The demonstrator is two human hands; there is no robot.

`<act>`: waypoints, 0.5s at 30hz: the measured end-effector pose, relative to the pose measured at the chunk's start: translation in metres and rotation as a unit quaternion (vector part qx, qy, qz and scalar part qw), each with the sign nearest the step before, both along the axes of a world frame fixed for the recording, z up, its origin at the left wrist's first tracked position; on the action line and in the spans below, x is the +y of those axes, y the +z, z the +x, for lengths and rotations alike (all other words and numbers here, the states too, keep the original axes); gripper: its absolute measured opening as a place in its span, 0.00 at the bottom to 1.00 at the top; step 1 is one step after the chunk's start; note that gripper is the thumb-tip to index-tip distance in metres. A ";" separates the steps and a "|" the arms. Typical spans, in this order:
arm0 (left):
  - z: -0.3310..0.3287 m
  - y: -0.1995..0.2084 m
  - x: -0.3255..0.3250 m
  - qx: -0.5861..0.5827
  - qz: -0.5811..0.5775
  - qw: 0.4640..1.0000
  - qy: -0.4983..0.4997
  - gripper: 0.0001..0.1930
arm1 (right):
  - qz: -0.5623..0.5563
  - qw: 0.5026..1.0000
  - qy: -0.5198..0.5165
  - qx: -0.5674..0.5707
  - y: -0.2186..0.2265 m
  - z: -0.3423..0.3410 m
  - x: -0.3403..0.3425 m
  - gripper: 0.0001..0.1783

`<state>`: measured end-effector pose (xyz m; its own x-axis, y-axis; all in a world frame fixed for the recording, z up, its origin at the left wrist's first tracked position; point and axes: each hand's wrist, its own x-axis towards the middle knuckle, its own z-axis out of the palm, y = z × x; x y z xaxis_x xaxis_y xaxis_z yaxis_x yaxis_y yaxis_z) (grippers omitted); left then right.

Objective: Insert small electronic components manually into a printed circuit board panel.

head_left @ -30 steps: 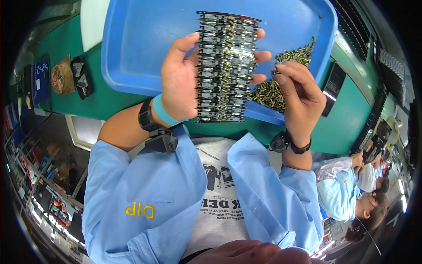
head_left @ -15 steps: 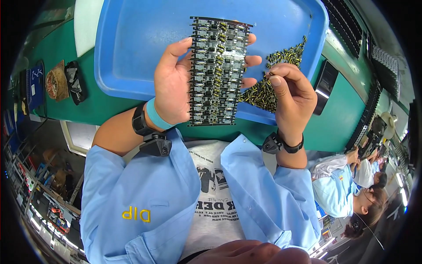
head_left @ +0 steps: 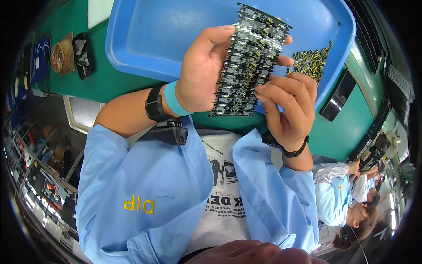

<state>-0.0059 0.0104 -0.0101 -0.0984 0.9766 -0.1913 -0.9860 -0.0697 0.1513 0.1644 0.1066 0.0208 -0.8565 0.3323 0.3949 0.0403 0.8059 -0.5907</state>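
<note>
A panel of joined circuit boards (head_left: 239, 79) rests in my left hand (head_left: 200, 70), tilted, its top leaning right. The thumb lies along its left edge, and the fingers pass behind and show at the right edge. Small black-and-gold cylindrical components run down the panel's middle column. My right hand (head_left: 290, 110) is closed in a pinch at the panel's lower right part. A tiny electronic component is between its fingertips, mostly hidden by them. Behind that hand, a heap of loose black-and-gold cylindrical components (head_left: 312, 64) lies in a blue tray (head_left: 154, 33).
The tray stands on a green tabletop (head_left: 351, 132). A dark phone (head_left: 338, 94) lies right of it. On the left are a brown bag (head_left: 66, 53) and crumpled black plastic (head_left: 82, 55). Co-workers, one in a blue jacket (head_left: 332, 196), sit along the right side.
The panel has tilted and shifted right and up in view with my left hand. My right hand has come from over the component heap to the panel's lower right, still pinching.
</note>
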 end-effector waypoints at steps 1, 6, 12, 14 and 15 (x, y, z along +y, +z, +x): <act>0.000 0.000 0.000 -0.001 -0.002 1.000 0.003 0.34 | 0.012 1.000 0.001 -0.004 0.000 -0.001 -0.001 0.14; 0.000 -0.003 -0.001 -0.012 -0.006 1.000 0.010 0.32 | 0.043 0.999 0.023 0.004 -0.004 -0.005 -0.006 0.15; -0.001 -0.004 -0.001 -0.007 -0.004 1.000 0.014 0.31 | 0.075 0.997 0.020 -0.018 -0.004 -0.005 -0.008 0.15; -0.001 -0.005 -0.001 -0.002 -0.003 1.000 0.015 0.31 | 0.099 0.994 0.025 -0.023 -0.003 -0.005 -0.008 0.15; -0.001 -0.005 -0.001 0.002 -0.003 1.000 0.014 0.31 | 0.099 0.994 0.026 -0.023 -0.003 -0.005 -0.008 0.15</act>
<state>-0.0065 0.0099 -0.0152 -0.1274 0.9723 -0.1961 -0.9829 -0.0973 0.1561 0.1594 0.0981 0.0181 -0.8893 0.2069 0.4080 0.0196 0.9083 -0.4179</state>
